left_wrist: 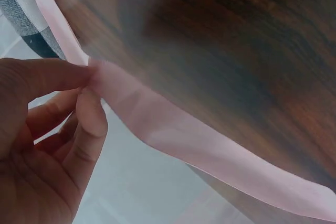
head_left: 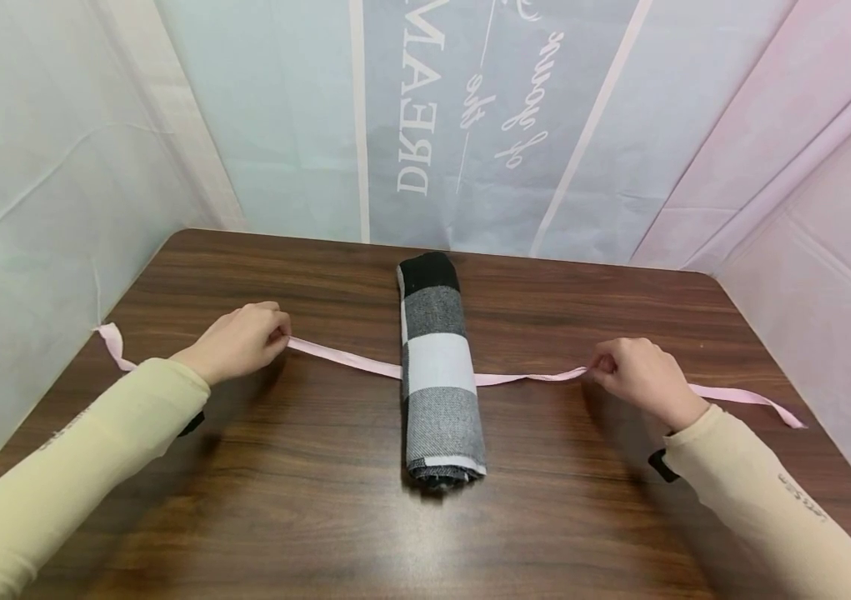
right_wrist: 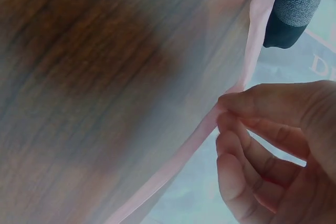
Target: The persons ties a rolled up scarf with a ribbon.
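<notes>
Lying lengthwise from near to far, a rolled cloth in black, white and grey check (head_left: pixel 438 367) rests on the middle of a dark brown wood-grain table (head_left: pixel 335 500), its long axis crossing a narrow pale-pink fabric ribbon (head_left: pixel 346 358) that runs beneath it. Left of the cloth, the left hand (head_left: pixel 242 337) pinches the ribbon between thumb and fingertip, no gap showing; to the right, the right hand (head_left: pixel 641 377) pinches it likewise, its other fingers curled. The cloth sits between the two, well apart from both, neither clearly nearer
</notes>
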Available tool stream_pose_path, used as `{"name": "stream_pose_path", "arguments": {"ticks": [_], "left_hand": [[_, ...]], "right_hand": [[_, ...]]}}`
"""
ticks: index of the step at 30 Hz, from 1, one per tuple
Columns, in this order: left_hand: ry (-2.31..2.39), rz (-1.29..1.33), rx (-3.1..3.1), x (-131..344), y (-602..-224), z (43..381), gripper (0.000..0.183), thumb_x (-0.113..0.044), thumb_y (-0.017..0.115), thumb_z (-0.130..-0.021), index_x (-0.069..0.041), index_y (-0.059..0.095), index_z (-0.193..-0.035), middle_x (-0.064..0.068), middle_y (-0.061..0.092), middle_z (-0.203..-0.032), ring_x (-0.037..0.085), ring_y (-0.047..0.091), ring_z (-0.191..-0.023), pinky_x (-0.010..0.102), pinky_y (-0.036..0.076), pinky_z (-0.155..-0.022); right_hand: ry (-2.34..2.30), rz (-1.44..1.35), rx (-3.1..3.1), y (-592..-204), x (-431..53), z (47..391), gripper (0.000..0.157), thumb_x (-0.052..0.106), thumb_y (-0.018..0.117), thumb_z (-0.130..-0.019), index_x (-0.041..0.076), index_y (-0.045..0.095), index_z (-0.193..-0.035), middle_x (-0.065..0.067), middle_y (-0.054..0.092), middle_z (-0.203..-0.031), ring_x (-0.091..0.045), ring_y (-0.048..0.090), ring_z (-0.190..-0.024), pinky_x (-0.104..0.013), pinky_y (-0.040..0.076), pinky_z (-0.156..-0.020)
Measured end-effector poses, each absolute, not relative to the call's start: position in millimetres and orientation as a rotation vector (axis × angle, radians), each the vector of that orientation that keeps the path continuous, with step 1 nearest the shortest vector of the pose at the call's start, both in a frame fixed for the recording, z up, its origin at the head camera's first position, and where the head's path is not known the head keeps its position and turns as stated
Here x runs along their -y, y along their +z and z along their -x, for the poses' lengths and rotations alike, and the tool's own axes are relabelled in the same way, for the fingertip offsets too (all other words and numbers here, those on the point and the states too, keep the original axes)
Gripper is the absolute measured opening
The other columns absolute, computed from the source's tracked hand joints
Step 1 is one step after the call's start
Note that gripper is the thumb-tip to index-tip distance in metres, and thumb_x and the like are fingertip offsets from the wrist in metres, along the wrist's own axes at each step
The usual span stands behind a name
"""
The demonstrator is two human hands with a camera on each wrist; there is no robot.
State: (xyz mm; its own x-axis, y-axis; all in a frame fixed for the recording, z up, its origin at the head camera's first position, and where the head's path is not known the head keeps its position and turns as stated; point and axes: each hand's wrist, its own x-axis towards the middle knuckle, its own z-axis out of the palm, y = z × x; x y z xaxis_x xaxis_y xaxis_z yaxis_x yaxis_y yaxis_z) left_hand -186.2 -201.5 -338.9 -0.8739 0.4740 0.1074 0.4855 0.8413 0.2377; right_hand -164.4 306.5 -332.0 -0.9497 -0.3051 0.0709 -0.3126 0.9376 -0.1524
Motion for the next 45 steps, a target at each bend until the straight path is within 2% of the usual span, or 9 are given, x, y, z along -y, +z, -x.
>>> {"name": "stream_pose_path", "arguments": {"ticks": [6, 13, 16, 20, 24, 28, 33, 40, 45], "left_hand": [[-0.394, 0.714, 2.951, 199.0, -334.7, 188.2, 0.005, -0.007, 0.063, -0.086, -0.006, 0.067, -0.085, 0.003, 0.057, -0.075, 0.015, 0.051, -0.062, 0.031, 0.042, -0.05], [-0.563, 0.54, 2.983, 193.7, -331.0, 188.9, 0.011, -0.01, 0.059, -0.088, -0.006, 0.069, -0.09, 0.004, 0.066, -0.073, 0.014, 0.05, -0.056, 0.029, 0.037, -0.047], [-0.645, 0.468, 2.951, 190.3, -329.3, 188.8, 0.012, -0.012, 0.059, -0.089, -0.006, 0.07, -0.09, 0.007, 0.069, -0.078, 0.017, 0.055, -0.06, 0.031, 0.041, -0.051], [-0.783, 0.428, 2.887, 185.7, -326.8, 189.3, 0.014, -0.012, 0.06, -0.089, -0.004, 0.071, -0.092, 0.012, 0.07, -0.084, 0.024, 0.064, -0.073, 0.038, 0.049, -0.062], [-0.889, 0.395, 2.852, 181.9, -325.8, 190.8, 0.019, -0.011, 0.058, -0.087, -0.002, 0.072, -0.095, 0.014, 0.071, -0.086, 0.026, 0.066, -0.078, 0.039, 0.049, -0.07], [-0.952, 0.351, 2.837, 177.4, -326.5, 192.2, 0.022, -0.016, 0.057, -0.087, -0.003, 0.072, -0.096, 0.011, 0.072, -0.085, 0.023, 0.066, -0.076, 0.036, 0.048, -0.069], [-0.979, 0.329, 2.808, 173.3, -327.6, 192.6, 0.022, -0.022, 0.059, -0.091, -0.005, 0.072, -0.097, 0.011, 0.072, -0.088, 0.024, 0.067, -0.077, 0.038, 0.05, -0.07], [-1.048, 0.316, 2.726, 164.6, -327.4, 195.4, 0.014, -0.01, 0.061, -0.09, -0.001, 0.069, -0.096, 0.016, 0.071, -0.09, 0.028, 0.068, -0.081, 0.042, 0.052, -0.073], [-1.095, 0.307, 2.666, 155.2, -326.8, 197.7, 0.013, -0.015, 0.066, -0.089, -0.002, 0.069, -0.093, 0.015, 0.07, -0.087, 0.027, 0.067, -0.079, 0.04, 0.053, -0.073]], "right_hand": [[0.289, -0.459, 3.007, -329.4, -304.3, 167.7, 0.007, 0.006, 0.066, -0.081, 0.008, 0.072, -0.083, 0.003, 0.064, -0.065, -0.011, 0.052, -0.053, -0.033, 0.04, -0.046], [0.425, -0.473, 2.87, -325.0, -300.4, 169.3, 0.007, 0.003, 0.067, -0.081, 0.005, 0.072, -0.085, -0.004, 0.069, -0.071, -0.016, 0.061, -0.061, -0.034, 0.045, -0.054], [0.478, -0.487, 2.796, -323.6, -296.7, 170.1, 0.009, 0.001, 0.067, -0.08, 0.006, 0.073, -0.085, -0.005, 0.07, -0.072, -0.019, 0.063, -0.063, -0.033, 0.046, -0.056], [0.551, -0.477, 2.724, -322.2, -290.5, 171.5, 0.01, 0.002, 0.068, -0.081, 0.007, 0.075, -0.086, -0.008, 0.072, -0.075, -0.02, 0.064, -0.063, -0.029, 0.046, -0.056], [0.627, -0.448, 2.702, -321.3, -285.1, 172.0, 0.011, 0.003, 0.068, -0.082, 0.008, 0.076, -0.088, -0.009, 0.073, -0.079, -0.014, 0.064, -0.062, -0.023, 0.045, -0.055], [0.699, -0.423, 2.699, -319.7, -279.6, 171.7, 0.014, 0.005, 0.064, -0.084, 0.009, 0.076, -0.09, -0.009, 0.073, -0.081, -0.009, 0.062, -0.061, -0.019, 0.044, -0.053], [0.736, -0.406, 2.691, -316.7, -272.6, 172.3, 0.018, 0.008, 0.059, -0.086, 0.011, 0.075, -0.092, -0.008, 0.073, -0.082, -0.006, 0.059, -0.058, -0.019, 0.041, -0.05], [0.789, -0.377, 2.685, -313.6, -263.7, 174.6, 0.011, 0.017, 0.066, -0.088, 0.013, 0.075, -0.092, -0.007, 0.074, -0.084, -0.002, 0.062, -0.062, -0.015, 0.044, -0.055], [0.838, -0.331, 2.7, -313.4, -256.7, 176.1, 0.01, 0.021, 0.07, -0.087, 0.013, 0.076, -0.09, -0.005, 0.074, -0.083, 0.001, 0.062, -0.066, -0.015, 0.045, -0.059]]}}
